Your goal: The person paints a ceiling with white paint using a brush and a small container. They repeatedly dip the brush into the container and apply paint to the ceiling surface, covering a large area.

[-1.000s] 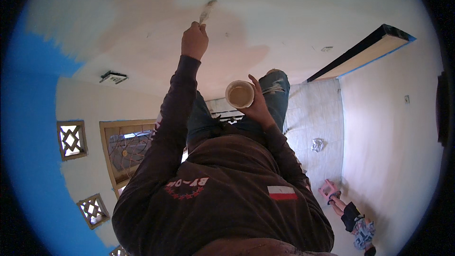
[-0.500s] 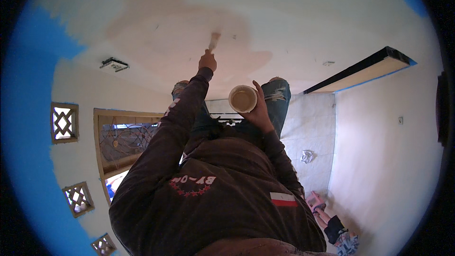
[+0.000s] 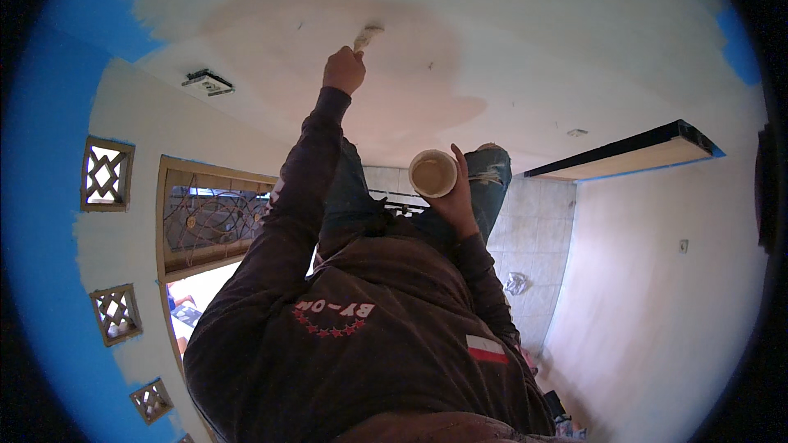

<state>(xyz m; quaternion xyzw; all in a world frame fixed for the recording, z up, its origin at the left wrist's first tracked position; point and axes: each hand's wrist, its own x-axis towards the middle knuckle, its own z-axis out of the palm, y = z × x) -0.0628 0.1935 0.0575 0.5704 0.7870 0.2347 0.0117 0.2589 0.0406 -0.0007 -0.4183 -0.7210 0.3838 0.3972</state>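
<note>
Brush (image 3: 367,38) in left fingers (image 3: 355,57); bristles (image 3: 373,29) beyond

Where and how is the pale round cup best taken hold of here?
Probably around the outer wall of the pale cup, below its rim, coming from the person's right, where the right hand already holds it. Its open mouth faces the camera, showing liquid inside, so a grip outside seems safest; the round wall suits a curved hold.

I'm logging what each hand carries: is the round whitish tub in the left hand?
No, the right hand holds the round whitish tub, while the left hand grips a pale, flat paintbrush.
</note>
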